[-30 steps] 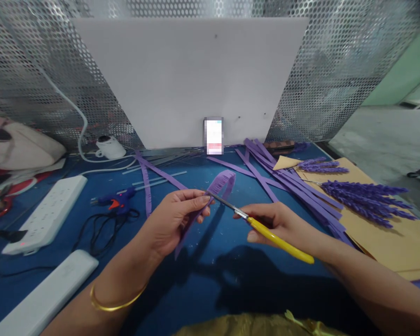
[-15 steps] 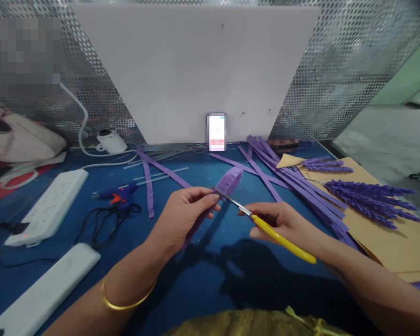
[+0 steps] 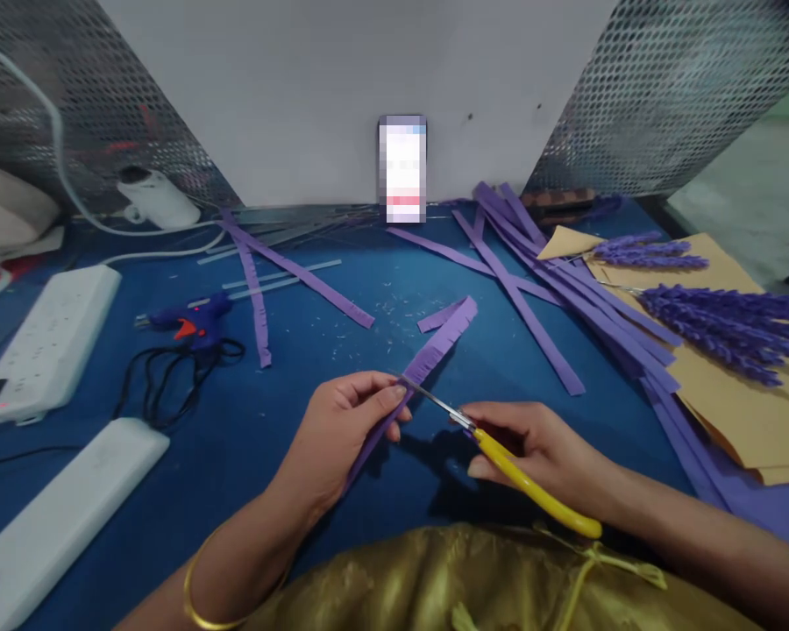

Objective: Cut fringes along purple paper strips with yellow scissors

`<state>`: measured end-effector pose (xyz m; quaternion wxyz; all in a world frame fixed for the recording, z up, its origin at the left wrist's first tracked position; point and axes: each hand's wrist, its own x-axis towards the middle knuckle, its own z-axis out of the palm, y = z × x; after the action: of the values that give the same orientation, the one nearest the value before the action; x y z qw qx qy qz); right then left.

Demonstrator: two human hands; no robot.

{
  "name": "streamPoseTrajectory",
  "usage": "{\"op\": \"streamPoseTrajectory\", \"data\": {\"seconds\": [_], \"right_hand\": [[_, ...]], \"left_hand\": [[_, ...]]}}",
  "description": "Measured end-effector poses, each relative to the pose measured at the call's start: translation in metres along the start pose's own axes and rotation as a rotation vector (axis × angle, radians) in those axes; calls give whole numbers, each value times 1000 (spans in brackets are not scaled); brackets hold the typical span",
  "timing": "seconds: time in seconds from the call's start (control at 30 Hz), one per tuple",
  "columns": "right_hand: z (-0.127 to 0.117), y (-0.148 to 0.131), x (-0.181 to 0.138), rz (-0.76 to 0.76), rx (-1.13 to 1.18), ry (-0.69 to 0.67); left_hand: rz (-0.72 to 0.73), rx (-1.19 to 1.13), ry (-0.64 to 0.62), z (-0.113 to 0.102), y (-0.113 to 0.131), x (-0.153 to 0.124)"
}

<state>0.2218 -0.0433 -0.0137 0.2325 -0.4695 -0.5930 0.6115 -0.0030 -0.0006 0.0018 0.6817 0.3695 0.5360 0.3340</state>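
Blue bench [image 3: 289,386] runs before us to a white board [image 3: 329,88] and metal mesh [image 3: 664,96]. We cannot read the blurred phone screen [image 3: 402,166]. Our left hand [image 3: 348,421] hides part of the fringed purple strip [image 3: 436,350], fingers pinching it over mid-bench; its long axis slants away rightward to a folded-back end. Our right hand [image 3: 543,447] grips yellow-handled scissors [image 3: 532,488] across the strip.

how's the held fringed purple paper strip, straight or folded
Folded over: beyond the left hand, the strip doubles back at its far end.
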Motion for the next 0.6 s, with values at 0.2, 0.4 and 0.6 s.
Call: {"op": "streamPoseTrajectory", "data": {"seconds": [0.2, 0.4, 0.6], "right_hand": [[-6, -3, -2, 77, 123, -62], [-4, -3, -9, -29, -276, 92], [-5, -1, -10, -75, -431, 105]], "left_hand": [[-87, -60, -57, -2, -2, 3], [-22, 72, 49, -2, -2, -2], [27, 171, 137, 1, 2, -4]]}}
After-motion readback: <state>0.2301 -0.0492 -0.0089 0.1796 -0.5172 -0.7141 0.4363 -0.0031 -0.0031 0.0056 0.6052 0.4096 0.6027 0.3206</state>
